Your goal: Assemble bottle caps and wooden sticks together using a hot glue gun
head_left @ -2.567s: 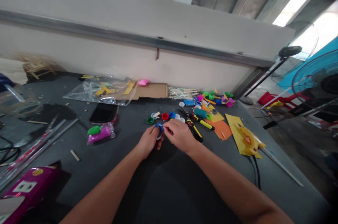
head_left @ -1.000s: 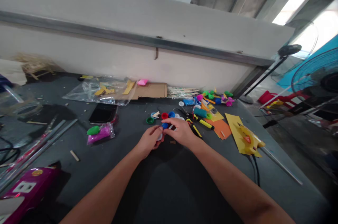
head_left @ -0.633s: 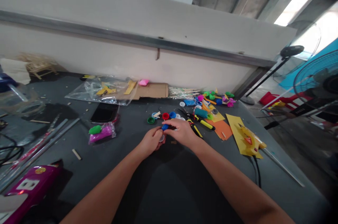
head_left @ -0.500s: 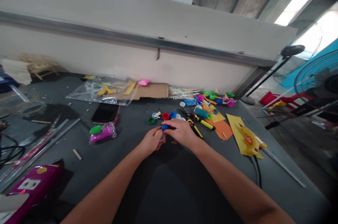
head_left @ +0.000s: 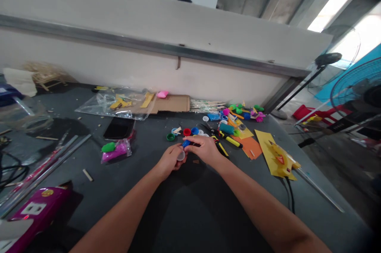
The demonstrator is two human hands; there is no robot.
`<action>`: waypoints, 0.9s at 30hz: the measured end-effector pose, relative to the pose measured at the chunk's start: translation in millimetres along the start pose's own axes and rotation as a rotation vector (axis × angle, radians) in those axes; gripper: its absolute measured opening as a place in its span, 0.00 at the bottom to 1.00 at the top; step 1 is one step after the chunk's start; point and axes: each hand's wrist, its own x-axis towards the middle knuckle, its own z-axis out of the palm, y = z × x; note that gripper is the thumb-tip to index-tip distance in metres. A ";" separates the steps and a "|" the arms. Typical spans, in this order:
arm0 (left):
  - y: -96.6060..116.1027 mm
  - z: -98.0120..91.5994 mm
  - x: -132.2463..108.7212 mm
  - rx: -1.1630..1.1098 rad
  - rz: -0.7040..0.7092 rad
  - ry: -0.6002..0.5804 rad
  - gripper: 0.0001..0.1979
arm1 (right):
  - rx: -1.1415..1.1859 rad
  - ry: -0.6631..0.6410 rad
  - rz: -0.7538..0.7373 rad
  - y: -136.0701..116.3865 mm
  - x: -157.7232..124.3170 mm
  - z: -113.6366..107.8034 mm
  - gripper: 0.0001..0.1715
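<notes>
My left hand (head_left: 170, 162) is closed around a small whitish round cap (head_left: 180, 156), whose pale face shows between the fingers. My right hand (head_left: 206, 149) meets it from the right, its thumb and fingers pinching a small blue piece (head_left: 186, 143) just above the cap. Whether that piece is clay or plastic I cannot tell. Just beyond the hands lie a green bottle cap (head_left: 170, 137), a red bottle cap (head_left: 187, 132) and a blue bottle cap (head_left: 194, 130). Pliers with yellow and black handles (head_left: 232, 140) rest beside my right hand.
A yellow glue gun (head_left: 281, 159) lies on yellow card at the right, near orange paper (head_left: 251, 147). Colourful clay pieces (head_left: 238, 108) sit at the back right. To the left are a phone (head_left: 118, 128), a purple clay packet (head_left: 116, 153) and a magenta device (head_left: 38, 209).
Both hands stay together in nearly the same place. The whitish cap in my left hand has turned slightly and shows more of its face. The view has shifted a little.
</notes>
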 end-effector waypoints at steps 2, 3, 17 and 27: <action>0.8 0.0 -0.3 -0.008 -0.011 0.008 0.12 | 0.007 -0.011 0.021 1.0 0.4 -0.3 0.15; 0.8 0.0 -0.1 -0.008 -0.014 0.012 0.13 | 0.008 -0.013 0.024 1.2 0.6 -0.4 0.15; -2.3 -1.9 1.1 -0.111 0.013 0.015 0.06 | 0.009 0.023 -0.043 -0.7 -0.4 6.1 0.15; -2.9 -3.0 2.4 -0.100 -0.006 0.004 0.14 | 0.082 0.005 0.034 1.8 -0.4 6.5 0.14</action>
